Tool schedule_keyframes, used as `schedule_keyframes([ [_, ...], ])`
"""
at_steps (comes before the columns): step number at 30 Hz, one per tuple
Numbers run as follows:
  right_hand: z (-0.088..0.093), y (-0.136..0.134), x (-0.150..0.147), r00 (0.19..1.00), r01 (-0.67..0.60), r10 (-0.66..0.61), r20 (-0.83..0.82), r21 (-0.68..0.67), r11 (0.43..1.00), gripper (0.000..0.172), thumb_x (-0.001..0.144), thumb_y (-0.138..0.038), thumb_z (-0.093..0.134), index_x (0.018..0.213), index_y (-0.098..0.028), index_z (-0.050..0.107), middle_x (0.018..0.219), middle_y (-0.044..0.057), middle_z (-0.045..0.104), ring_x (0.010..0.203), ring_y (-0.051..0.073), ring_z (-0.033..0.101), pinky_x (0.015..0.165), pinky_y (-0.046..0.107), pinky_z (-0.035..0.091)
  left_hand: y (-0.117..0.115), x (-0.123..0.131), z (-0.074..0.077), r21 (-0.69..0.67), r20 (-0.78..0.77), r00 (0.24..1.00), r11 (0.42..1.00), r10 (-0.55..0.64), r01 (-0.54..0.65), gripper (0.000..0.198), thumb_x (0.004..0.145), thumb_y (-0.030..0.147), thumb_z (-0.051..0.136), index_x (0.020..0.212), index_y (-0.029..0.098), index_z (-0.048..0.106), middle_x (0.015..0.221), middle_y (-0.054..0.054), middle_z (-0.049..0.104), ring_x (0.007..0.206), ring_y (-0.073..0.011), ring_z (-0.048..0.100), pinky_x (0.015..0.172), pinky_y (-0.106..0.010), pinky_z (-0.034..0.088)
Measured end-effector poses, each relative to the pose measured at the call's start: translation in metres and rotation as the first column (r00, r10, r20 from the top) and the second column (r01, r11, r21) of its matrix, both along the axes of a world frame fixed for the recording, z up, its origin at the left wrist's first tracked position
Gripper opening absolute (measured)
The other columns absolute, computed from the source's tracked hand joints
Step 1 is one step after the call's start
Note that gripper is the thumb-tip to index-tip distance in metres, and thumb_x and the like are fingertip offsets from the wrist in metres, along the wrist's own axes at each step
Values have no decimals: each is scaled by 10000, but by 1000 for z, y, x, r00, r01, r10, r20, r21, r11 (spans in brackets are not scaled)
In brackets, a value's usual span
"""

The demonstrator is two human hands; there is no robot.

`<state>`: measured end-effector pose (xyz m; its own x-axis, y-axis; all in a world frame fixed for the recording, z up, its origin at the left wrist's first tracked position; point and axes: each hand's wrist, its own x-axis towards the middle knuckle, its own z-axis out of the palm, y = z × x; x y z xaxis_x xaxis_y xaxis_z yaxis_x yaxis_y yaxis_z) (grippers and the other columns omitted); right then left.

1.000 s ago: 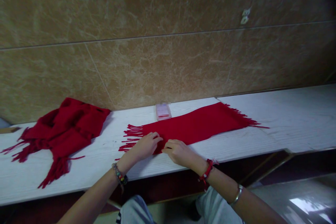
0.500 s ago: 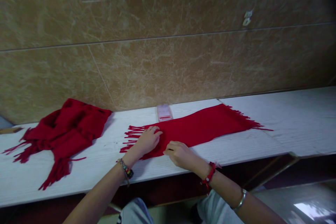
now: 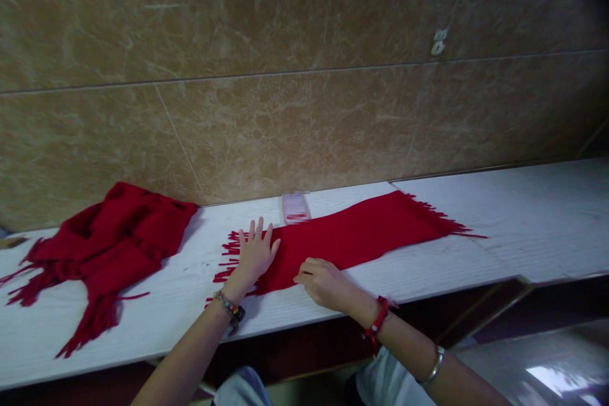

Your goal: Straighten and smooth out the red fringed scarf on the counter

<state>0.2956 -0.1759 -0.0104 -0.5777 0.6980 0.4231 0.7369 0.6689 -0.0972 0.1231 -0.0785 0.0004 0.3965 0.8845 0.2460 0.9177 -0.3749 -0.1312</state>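
Note:
A red fringed scarf (image 3: pixel 361 231) lies flat and lengthwise on the white bench top, its fringes at the left and right ends. On its left end, by the fringe, my left hand (image 3: pixel 257 254) rests with fingers spread. My right hand (image 3: pixel 326 282) is closed at the scarf's near edge, the thumb and fingers pinching the cloth there; the fingertips are partly hidden. Further left, a second red fringed scarf (image 3: pixel 128 235) sits in a loose, crumpled heap with its fringes hanging toward the front and left.
Against the wall, just behind the flat scarf, is a small pinkish packet (image 3: pixel 295 207), blurred over. The white bench top (image 3: pixel 533 222) runs along a brown marble-tiled wall (image 3: pixel 304 127). A brown piece (image 3: pixel 12 242) lies at the far left. Below the front edge are dark recesses.
My left hand has opened out, its fingers going from curled to spread, and moved slightly left toward the fringe. My right hand stays at the near edge. The view has shifted slightly.

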Motion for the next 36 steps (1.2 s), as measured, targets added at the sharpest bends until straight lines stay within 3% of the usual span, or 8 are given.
schedule_keyframes([
  [3,-2,1,0,998,-11,11,-59,-9,1000,179,766,-92,504,860,-170,634,792,42,587,770,148,477,721,260,392,-10,-3,1,-186,7,965,948,-262,259,520,886,439,268,1346,198,268,1433,-97,177,1309,-254,144,1029,-451,203],
  [6,-2,1,1,994,-21,19,-105,-20,1000,173,770,-96,503,835,-177,642,804,40,590,782,140,487,739,262,386,-14,-14,1,-308,21,929,882,-370,358,558,870,492,273,1356,222,231,1433,-88,176,1309,-239,146,1035,-438,190],
  [15,1,2,2,981,5,-19,-193,-75,997,146,802,-173,522,899,-172,631,878,37,613,859,135,513,798,283,377,-25,-52,12,-320,75,866,811,-494,490,714,754,580,446,1347,238,245,1421,-117,216,1297,-300,156,1001,-520,175],
  [19,0,6,-1,990,-29,19,-143,-69,997,172,785,-221,563,938,-171,624,915,43,616,893,150,513,825,298,383,-31,-52,22,-215,165,772,742,-614,635,537,723,434,564,1205,221,464,1245,-92,462,1141,-235,407,950,-373,316],
  [24,2,13,-12,997,-73,72,-30,-29,997,160,815,-208,525,925,-155,629,882,52,631,852,149,531,805,272,404,-34,-53,26,-188,179,761,738,-624,649,207,771,218,483,940,181,597,895,-47,610,818,-155,547,746,-254,413],
  [29,7,14,-14,990,-102,101,101,8,995,156,842,-231,490,884,-159,622,835,42,632,816,147,532,754,258,413,-37,-53,29,-217,197,767,736,-611,641,229,744,263,535,949,180,594,852,-39,634,780,-153,564,690,-235,417],
  [33,16,10,-13,972,-104,95,216,33,994,129,841,-175,484,827,-144,608,801,48,627,790,145,534,712,252,408,-38,-52,27,-194,176,755,730,-631,655,220,745,183,491,935,183,603,847,-38,645,772,-147,571,691,-237,417],
  [36,19,10,-14,978,-77,64,198,62,995,132,841,-167,482,797,-144,604,775,46,624,757,141,537,698,250,402,-35,-54,23,-131,175,758,748,-628,650,234,757,164,458,937,180,607,851,-46,651,780,-153,577,708,-254,422],
])
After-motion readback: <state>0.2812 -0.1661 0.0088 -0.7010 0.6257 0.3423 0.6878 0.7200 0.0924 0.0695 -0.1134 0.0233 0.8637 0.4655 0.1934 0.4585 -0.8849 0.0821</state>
